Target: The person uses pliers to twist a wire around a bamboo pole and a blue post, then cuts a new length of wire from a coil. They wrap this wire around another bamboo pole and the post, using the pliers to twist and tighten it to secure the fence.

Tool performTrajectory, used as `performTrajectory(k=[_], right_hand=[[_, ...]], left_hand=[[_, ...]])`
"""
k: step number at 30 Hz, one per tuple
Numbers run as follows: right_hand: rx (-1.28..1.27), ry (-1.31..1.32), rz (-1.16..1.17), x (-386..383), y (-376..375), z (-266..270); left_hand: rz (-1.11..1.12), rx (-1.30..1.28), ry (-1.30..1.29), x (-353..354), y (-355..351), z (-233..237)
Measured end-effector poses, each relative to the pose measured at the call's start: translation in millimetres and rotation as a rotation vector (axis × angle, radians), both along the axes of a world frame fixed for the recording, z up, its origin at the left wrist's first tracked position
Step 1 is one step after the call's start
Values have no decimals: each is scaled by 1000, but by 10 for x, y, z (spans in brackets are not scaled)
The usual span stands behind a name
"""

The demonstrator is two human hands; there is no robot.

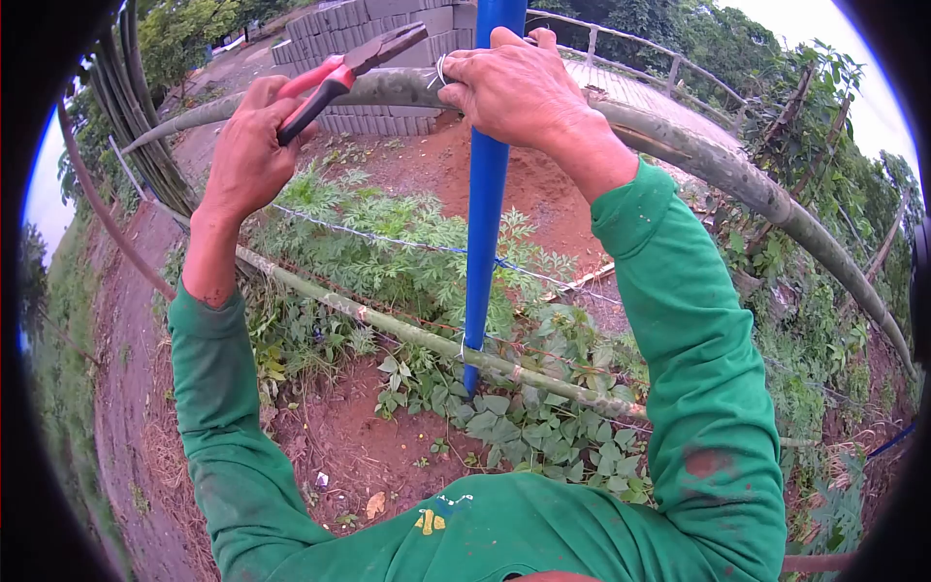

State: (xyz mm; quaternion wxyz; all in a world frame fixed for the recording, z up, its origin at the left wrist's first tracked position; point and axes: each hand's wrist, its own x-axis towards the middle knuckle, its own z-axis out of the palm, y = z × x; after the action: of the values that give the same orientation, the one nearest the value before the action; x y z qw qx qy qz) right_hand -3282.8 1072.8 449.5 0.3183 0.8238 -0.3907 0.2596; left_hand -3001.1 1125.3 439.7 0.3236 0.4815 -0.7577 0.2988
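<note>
My left hand point(250, 145) is closed around the handles of pliers point(341, 78) with red and black grips. Their jaws point up and to the right, above a thick horizontal bamboo pole point(393, 87). At the crossing of this pole and an upright blue post point(488, 204), my right hand point(519, 89) has its fingers bent over both. A thin white wire point(440, 70) sticks out in a loop by its thumb and fingertips, which pinch it. The hand hides most of the crossing.
A lower bamboo pole point(407, 335) is tied to the post with pale wire point(464, 347). Barbed wire point(388, 236) runs between the poles. Leafy plants point(514, 427) grow around the post's foot. Stacked grey blocks point(349, 34) stand behind.
</note>
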Motion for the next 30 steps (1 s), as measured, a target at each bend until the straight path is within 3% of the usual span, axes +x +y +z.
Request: performTrajectory(k=[2,5,9,14,16,19,21,24,27,30], right_hand=[[-34,-13,0,-2,-29,-21],[-25,-43,0,12,-41,-35],[-58,-44,8,8,-43,-35],[19,14,-91,30,74,21],[11,9,-86,31,71,23],[-15,-4,-79,38,67,21],[-30,-15,-70,35,60,2],[-45,-25,-50,30,47,-14],[-47,-25,-51,39,55,-11],[-50,-28,-55,37,61,-5]], left_hand=[[220,-167,-216,144,-10,-11],[307,-371,-389,344,-66,145],[333,-486,-422,371,-258,369],[335,-27,-287,340,-412,230],[116,120,-193,341,-444,10],[26,360,309,149,-266,-311],[-9,671,612,232,-301,-546],[-50,705,639,87,-204,-744],[-53,384,289,-133,-166,-788],[-35,258,20,-210,-292,-847]])
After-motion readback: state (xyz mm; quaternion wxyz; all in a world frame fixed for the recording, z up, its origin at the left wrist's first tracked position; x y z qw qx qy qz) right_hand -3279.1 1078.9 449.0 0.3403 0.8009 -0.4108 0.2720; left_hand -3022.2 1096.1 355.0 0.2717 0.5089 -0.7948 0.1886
